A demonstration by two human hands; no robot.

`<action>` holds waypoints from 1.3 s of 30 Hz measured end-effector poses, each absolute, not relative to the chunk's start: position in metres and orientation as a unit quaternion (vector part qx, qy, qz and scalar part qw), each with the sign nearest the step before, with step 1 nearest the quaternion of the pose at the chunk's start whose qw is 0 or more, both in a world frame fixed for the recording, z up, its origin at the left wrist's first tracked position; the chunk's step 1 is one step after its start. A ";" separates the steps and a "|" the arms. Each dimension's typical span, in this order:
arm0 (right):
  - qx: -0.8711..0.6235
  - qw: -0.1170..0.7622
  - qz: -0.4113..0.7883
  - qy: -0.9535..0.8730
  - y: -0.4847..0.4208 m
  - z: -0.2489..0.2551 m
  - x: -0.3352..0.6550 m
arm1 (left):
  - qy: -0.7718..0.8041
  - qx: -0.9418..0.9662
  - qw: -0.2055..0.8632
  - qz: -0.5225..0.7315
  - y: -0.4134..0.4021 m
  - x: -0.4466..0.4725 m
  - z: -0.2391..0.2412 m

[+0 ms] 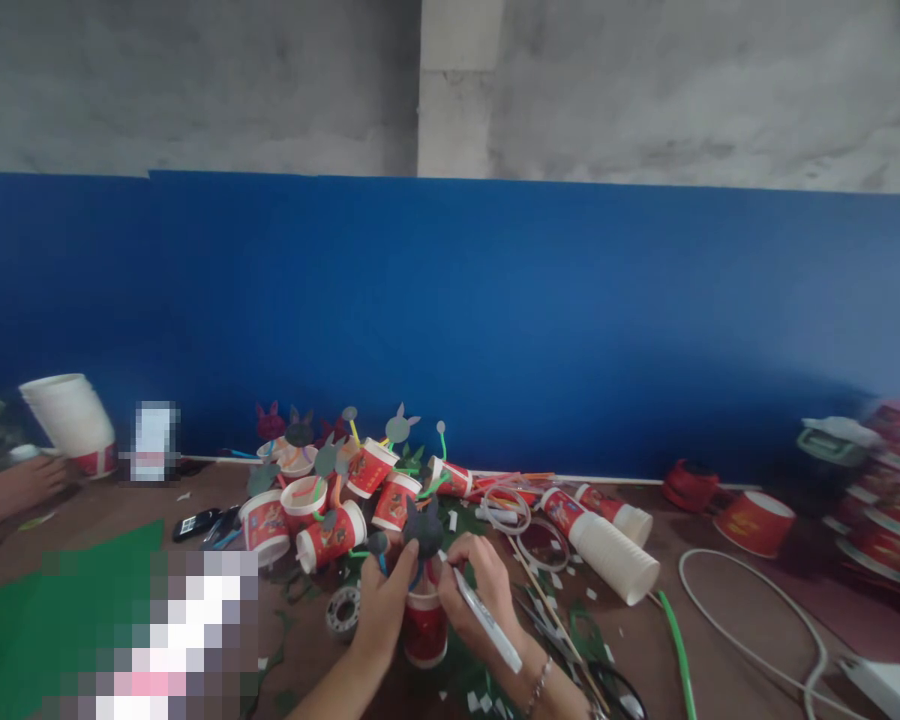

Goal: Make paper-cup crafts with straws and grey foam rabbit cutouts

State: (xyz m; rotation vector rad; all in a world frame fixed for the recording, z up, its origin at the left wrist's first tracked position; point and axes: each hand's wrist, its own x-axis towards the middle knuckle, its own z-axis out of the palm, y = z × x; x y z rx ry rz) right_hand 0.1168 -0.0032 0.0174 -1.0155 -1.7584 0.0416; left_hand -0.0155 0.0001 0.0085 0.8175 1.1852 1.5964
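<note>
In front of me a red paper cup stands upright, with a dark paper animal head with pointed ears above its rim. My left hand is closed on the paper head, thumb across its lower part. A small dark disc on a blue stem shows beside that thumb. Within my right hand lies a white marker pen, its tip end close to the head's lower right edge. Just beyond are several red paper cups with paper animal heads and coloured stems, some tipped over.
Stacked cups lie at the right, near scissors, a tape roll and paper scraps. A white cable loops farther right. Another person's hand is at far left, near a cup stack and green sheet. A blue partition stands behind.
</note>
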 end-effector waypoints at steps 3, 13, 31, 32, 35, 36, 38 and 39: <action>-0.427 0.527 0.021 -0.735 -0.003 0.018 0.116 | 0.476 0.341 0.476 0.656 0.000 -0.015 0.009; -0.448 0.514 0.029 -0.731 -0.002 0.017 0.117 | 0.471 0.353 0.475 0.654 -0.001 -0.015 0.008; -0.400 0.574 0.045 -0.713 -0.009 0.024 0.116 | 0.500 0.285 0.472 0.668 -0.005 -0.010 0.018; -0.388 0.586 0.046 -0.710 -0.011 0.026 0.117 | 0.501 0.273 0.474 0.671 -0.005 -0.009 0.019; -0.372 0.599 0.031 -0.708 -0.016 0.028 0.118 | 0.498 0.264 0.472 0.678 -0.006 -0.008 0.019; -0.373 0.599 0.026 -0.708 -0.017 0.027 0.118 | 0.497 0.267 0.469 0.680 -0.006 -0.008 0.019; -0.377 0.595 0.020 -0.709 -0.018 0.025 0.117 | 0.497 0.282 0.465 0.676 -0.007 -0.009 0.019; -0.375 0.590 0.019 -0.715 -0.017 0.024 0.116 | 0.496 0.294 0.462 0.674 -0.007 -0.010 0.019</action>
